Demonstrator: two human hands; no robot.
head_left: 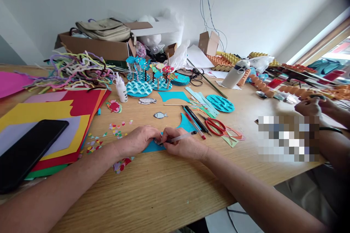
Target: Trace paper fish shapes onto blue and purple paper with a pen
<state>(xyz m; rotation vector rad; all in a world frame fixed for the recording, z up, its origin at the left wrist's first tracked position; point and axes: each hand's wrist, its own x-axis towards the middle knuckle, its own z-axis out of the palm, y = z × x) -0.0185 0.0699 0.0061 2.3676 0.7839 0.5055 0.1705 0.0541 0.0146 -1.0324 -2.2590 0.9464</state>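
My left hand lies on a blue paper piece on the wooden table, fingers curled and pressing a small cut-out down at the paper's edge. My right hand is closed round a clear pen whose tip touches that small cut-out between the two hands. The cut-out itself is mostly hidden by my fingers. Just beyond the hands lie a small paper fish, several pens and red-handled scissors.
A stack of coloured sheets with a black phone lies left. A glue bottle, pipe cleaners, blue wavy paper models and a cardboard box stand behind. Another person's hands work at the right.
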